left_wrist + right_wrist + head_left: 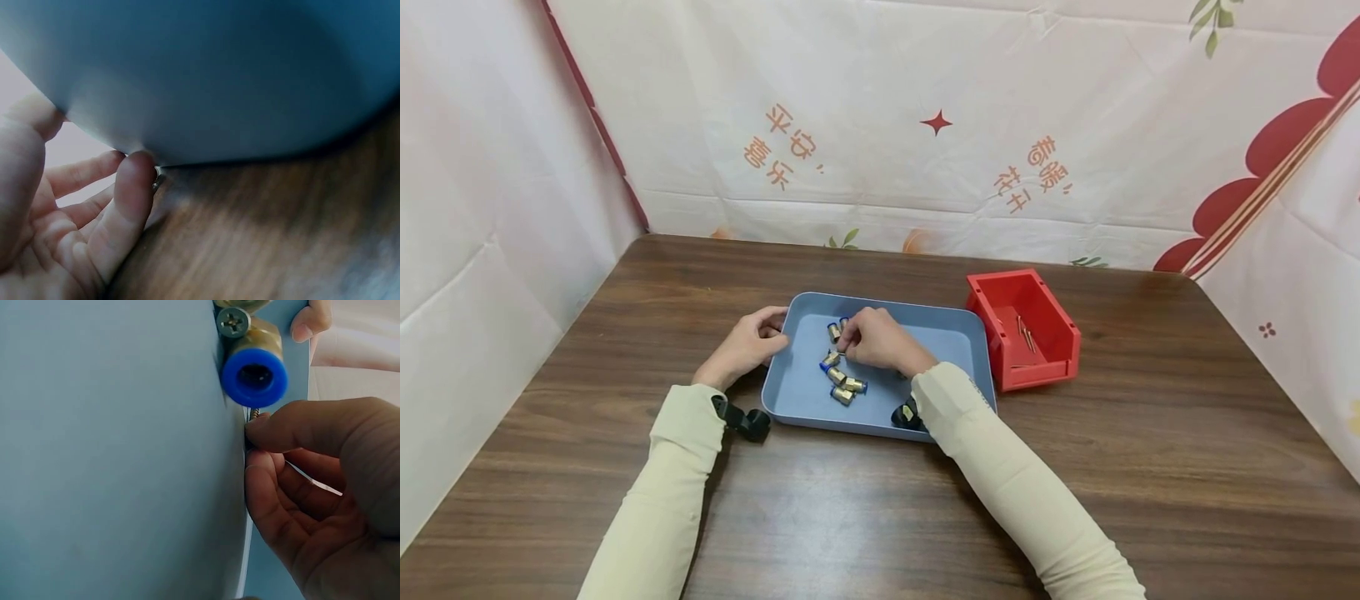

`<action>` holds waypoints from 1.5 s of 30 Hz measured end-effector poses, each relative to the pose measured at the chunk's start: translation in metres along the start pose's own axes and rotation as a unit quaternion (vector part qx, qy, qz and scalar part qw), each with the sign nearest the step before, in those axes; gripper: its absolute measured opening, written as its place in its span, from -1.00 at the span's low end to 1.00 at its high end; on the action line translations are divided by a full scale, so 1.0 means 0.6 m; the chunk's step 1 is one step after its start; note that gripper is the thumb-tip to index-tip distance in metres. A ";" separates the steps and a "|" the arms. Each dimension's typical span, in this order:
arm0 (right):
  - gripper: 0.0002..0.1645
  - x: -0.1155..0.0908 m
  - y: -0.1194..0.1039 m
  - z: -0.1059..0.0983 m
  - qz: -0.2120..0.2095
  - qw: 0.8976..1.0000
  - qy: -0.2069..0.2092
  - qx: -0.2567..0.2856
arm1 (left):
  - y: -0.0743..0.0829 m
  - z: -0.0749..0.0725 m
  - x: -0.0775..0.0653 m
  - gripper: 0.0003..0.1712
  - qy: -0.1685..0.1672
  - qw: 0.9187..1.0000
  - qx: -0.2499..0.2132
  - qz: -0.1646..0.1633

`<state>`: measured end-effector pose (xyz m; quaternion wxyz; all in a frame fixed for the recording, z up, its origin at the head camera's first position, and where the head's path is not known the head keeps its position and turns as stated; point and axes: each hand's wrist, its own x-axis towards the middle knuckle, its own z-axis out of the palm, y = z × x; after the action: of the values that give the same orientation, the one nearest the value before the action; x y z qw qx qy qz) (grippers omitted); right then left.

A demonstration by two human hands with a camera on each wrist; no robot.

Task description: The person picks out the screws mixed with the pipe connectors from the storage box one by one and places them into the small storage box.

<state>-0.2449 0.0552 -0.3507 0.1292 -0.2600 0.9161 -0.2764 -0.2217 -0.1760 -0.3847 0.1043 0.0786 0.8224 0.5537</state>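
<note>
In the head view, my left hand (pixel 745 343) rests at the left edge of the blue-grey tray (pixel 940 321). Its relaxed, bent fingers (pixel 133 184) touch the tray's outer side in the left wrist view. Over the tray, my right hand (pixel 880 339) pinches a small screw (pixel 254 414) between thumb and fingertips; only a bit of its thread shows. Close to those fingertips lies a brass push-in fitting (pixel 255 378) with a blue collar, and a cross-head screw (pixel 233 322) shows beside it. Several such fittings (pixel 842 395) are grouped in the tray's left half.
A red open-front bin (pixel 1037 375) stands against the tray's right end, with several screws (pixel 1026 333) inside. Brown wood-grain tabletop (pixel 820 517) surrounds both. Behind it hangs a white printed cloth (pixel 865 158).
</note>
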 end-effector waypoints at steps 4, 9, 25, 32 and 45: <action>-0.87 -0.001 0.000 -0.002 -0.002 1.000 0.000 -0.004 | 0.002 -0.001 -0.002 -0.38 0.003 1.000 0.000 0.003; -0.91 -0.006 0.004 -0.006 -0.003 1.000 0.008 -0.003 | 0.001 0.000 -0.003 -0.39 0.003 1.000 0.001 0.007; -0.88 -0.042 0.030 -0.067 0.013 0.999 0.035 0.010 | 0.003 0.003 -0.003 -0.40 0.001 1.000 -0.002 0.012; -0.85 -0.067 0.049 -0.094 0.021 0.998 0.062 -0.001 | 0.003 0.005 -0.004 -0.39 -0.001 1.000 0.001 0.012; -0.81 -0.106 0.075 -0.131 0.038 0.995 0.096 0.013 | 0.000 0.005 -0.003 -0.37 -0.001 1.000 0.007 0.010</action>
<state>-0.2403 0.1563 -0.3067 0.0546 -0.1954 0.9299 -0.3069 -0.2189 -0.1737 -0.3859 0.0990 0.0880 0.8254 0.5487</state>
